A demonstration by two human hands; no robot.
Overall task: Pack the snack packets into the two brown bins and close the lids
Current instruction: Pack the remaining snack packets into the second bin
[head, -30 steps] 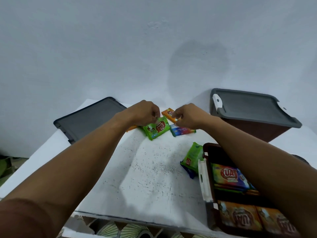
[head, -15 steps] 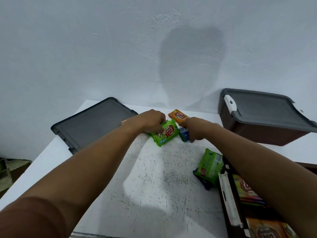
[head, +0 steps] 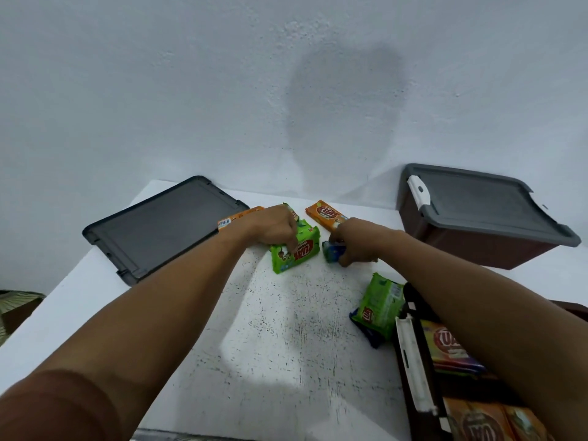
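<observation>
— Your grip?
— Your left hand (head: pixel 273 227) pinches the green foil snack packet (head: pixel 297 254) on the white table (head: pixel 222 313). Your right hand (head: pixel 359 241) curls round a small blue packet (head: pixel 331 251), mostly hidden.
— The bin?
— The open brown plastic bin (head: pixel 409 296) is cut off at lower right.

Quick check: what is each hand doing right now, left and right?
The left hand grips the green packet.
The right hand grips the blue packet.
</observation>
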